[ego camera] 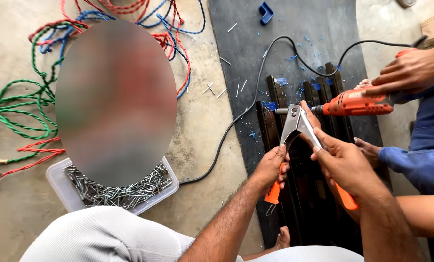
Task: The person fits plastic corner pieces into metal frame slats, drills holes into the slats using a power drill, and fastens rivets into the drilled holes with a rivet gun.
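1. Hand riveter [298,127], steel head with orange grips, centre right of frame. I hold it two-handed: my left hand [272,167] has its fingers clamped round the lower-left grip, my right hand [342,162] is closed round the right one. The nose rests on the top ends of the dark metal bars [294,179].
2. Orange electric drill [357,103], held by a co-worker's hand [411,70] at right, bit pointing left, just beside the riveter head. Risk, as I judge it: the bit could skid into my right fingers, which lie very near it.
3. Black power cord [236,121] loops across the floor left of the bars; a snag could jerk the drill.
4. Blue shavings and loose pins on the black mat [323,24]; I judge a slip hazard.
5. Clear tub of rivets [62,187], lower left, well apart.
6. Twisted coloured cables [28,104], upper left.
7. Room: free concrete left of the cord; right side crowded by the co-worker's arms.
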